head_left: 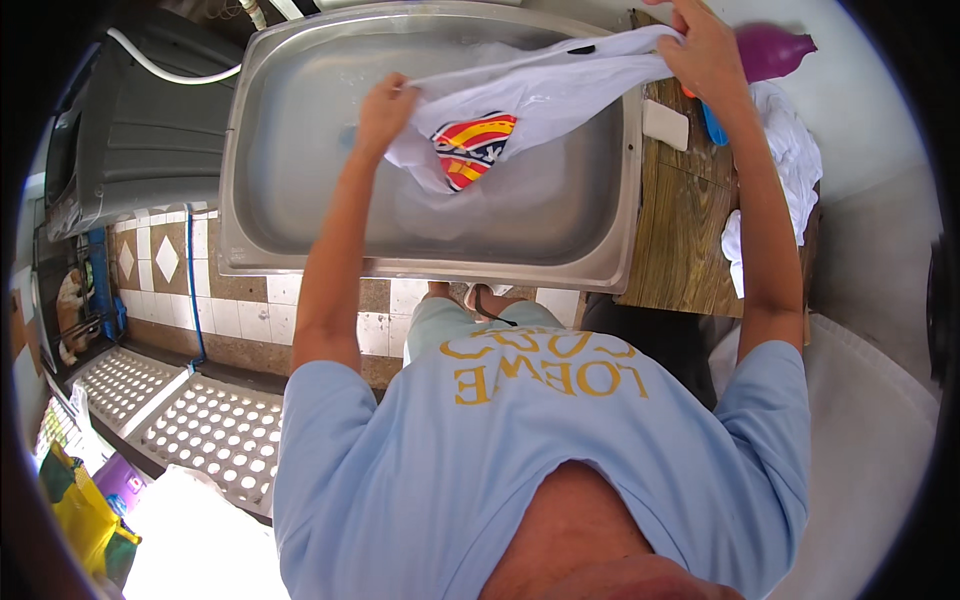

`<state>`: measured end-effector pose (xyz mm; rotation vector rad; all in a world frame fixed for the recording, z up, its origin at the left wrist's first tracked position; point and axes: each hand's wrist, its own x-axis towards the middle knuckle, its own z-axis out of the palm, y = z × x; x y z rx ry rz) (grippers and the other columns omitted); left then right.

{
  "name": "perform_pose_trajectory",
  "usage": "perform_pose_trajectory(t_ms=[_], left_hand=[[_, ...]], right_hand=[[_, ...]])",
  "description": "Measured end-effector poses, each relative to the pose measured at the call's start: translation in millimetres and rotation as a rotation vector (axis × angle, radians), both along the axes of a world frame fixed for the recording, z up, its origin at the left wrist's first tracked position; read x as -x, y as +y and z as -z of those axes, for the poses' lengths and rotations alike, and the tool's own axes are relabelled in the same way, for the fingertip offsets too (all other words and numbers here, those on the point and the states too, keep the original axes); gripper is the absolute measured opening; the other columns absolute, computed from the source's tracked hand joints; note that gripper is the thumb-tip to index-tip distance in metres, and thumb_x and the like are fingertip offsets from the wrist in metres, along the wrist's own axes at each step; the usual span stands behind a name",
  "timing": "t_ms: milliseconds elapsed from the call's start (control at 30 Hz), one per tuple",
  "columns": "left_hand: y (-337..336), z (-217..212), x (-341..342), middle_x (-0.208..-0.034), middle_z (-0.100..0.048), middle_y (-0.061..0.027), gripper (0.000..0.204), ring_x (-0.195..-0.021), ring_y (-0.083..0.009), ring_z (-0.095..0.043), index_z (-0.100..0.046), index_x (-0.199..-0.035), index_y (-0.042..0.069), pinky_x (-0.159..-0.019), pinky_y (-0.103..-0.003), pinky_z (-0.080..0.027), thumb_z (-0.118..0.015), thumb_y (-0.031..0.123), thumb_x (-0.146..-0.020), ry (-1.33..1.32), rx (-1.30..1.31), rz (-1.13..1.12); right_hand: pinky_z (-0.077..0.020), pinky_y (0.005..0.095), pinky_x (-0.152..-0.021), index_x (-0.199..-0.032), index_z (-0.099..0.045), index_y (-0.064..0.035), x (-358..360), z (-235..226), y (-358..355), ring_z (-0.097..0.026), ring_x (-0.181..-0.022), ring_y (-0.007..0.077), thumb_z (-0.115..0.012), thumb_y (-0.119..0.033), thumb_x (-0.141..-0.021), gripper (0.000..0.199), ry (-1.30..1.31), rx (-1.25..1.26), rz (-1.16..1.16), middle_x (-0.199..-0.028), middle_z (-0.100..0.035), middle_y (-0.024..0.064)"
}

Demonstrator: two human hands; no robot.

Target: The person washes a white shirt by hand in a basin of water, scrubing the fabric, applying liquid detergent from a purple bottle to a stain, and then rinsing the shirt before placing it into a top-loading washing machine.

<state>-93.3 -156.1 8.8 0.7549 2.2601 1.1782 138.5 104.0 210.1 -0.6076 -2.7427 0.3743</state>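
Observation:
A wet white garment [560,90], which looks like a shirt, is stretched between my two hands over a metal basin. A red, yellow and navy print [470,150] shows on its lower left part. My left hand [388,113] pinches one end above the middle of the basin. At the basin's right edge, my right hand [703,55] grips the other end, raised higher, with some fingers lifted. The cloth's middle sags toward cloudy water in the basin [630,200]; whether its lowest part touches the water is hard to tell.
On the wooden board [680,230] right of the basin lie a pale soap bar [665,125], a blue item [714,125] and white cloth [790,150]. A purple container [772,52] stands behind. Leftward are a dark grey plastic bin [150,120], a white hose [170,72] and a perforated panel [215,430].

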Motion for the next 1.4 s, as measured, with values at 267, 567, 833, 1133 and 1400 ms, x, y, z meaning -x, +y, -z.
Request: perform_pose_trajectory(t_ms=[267,567,833,1133,1400], left_hand=[[-14,-35,17,-0.089,-0.064,-0.0116,0.051,-0.085,-0.023,-0.064,-0.05,-0.122,0.005,-0.079,-0.039,-0.051,-0.049,0.046,-0.092,-0.796,-0.676,-0.374],[2,-23,3,-0.083,-0.066,-0.0153,0.042,-0.076,-0.0304,-0.066,-0.052,-0.122,0.008,-0.073,-0.043,-0.052,-0.052,0.034,-0.09,-0.203,-0.464,-0.029],[29,23,-38,-0.104,-0.062,-0.0249,0.04,-0.096,-0.044,-0.059,-0.048,-0.122,0.009,-0.082,-0.051,-0.046,-0.053,0.027,-0.087,0.324,0.229,0.055],[18,51,0,-0.106,-0.064,-0.021,0.035,-0.098,-0.0378,-0.061,-0.051,-0.119,0.01,-0.084,-0.046,-0.047,-0.05,0.033,-0.092,0.453,-0.013,0.074],[-42,-102,40,-0.099,-0.066,-0.0097,0.032,-0.094,-0.0193,-0.064,-0.05,-0.121,0.006,-0.086,-0.033,-0.05,-0.055,0.019,-0.093,-0.615,-0.468,0.258]], right_hand=[[-0.0477,0.031,-0.078,-0.114,-0.056,-0.0051,11,90,-7,-0.058,-0.088,0.0153,-0.056,-0.012,-0.083,0.031,0.399,1.15,0.157,-0.093,-0.061,0.0034],[-0.0489,0.0309,-0.075,-0.109,-0.057,-0.0068,53,128,-36,-0.06,-0.086,0.0167,-0.06,-0.016,-0.085,0.026,0.374,1.177,-0.06,-0.098,-0.064,0.0064],[-0.0491,0.0404,-0.082,-0.116,-0.055,-0.0148,87,219,-94,-0.059,-0.101,0.0308,-0.056,-0.015,-0.085,0.031,-0.042,0.162,-0.011,-0.118,-0.057,0.014],[-0.0493,0.0372,-0.084,-0.116,-0.059,-0.0124,94,225,-78,-0.06,-0.099,0.0278,-0.058,-0.016,-0.085,0.032,0.036,0.415,0.058,-0.112,-0.061,0.0118],[-0.0526,0.0304,-0.073,-0.107,-0.061,-0.0082,11,21,-23,-0.062,-0.083,0.0139,-0.059,-0.012,-0.087,0.02,0.409,1.338,0.039,-0.091,-0.063,0.0025]])
